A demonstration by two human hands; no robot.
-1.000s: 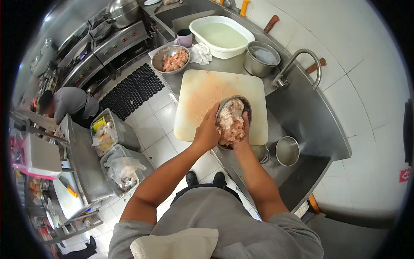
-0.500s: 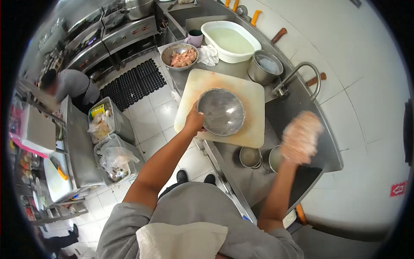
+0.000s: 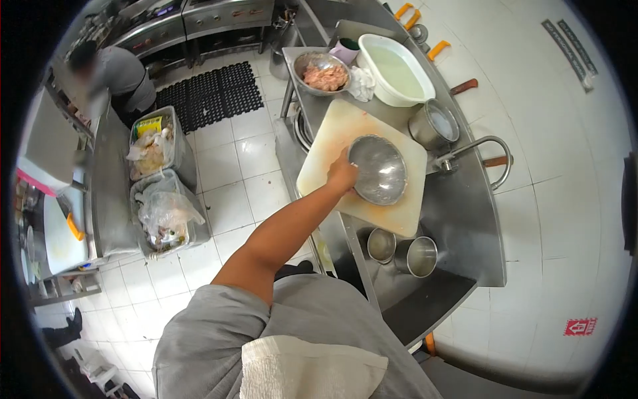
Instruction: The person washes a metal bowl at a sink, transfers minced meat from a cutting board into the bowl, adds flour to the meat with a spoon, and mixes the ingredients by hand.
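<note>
My left hand (image 3: 341,172) is closed on the left rim of a metal bowl (image 3: 379,170), whose inside is wet and smeared with pale residue. Under the bowl lies a stained white cutting board (image 3: 323,153), set across the sink counter. Nowhere in the picture does my right hand appear. Beyond the board stands a second metal bowl with pieces of raw pinkish meat (image 3: 325,77) in it. A crumpled white cloth (image 3: 361,84) lies between that bowl and a white tub of cloudy liquid (image 3: 399,72).
Two metal containers (image 3: 421,257) stand in the sink below the board. A metal pot (image 3: 433,125) and a curved faucet (image 3: 495,139) are on the right. Several knives hang along the wall. At left are two bins (image 3: 167,211), a black mat (image 3: 211,98) and a bent-over person (image 3: 126,78).
My right hand, blurred and with a pale pinkish mass at it over the sink, has left the view. The camera view has turned. My left hand keeps hold of the bowl.
</note>
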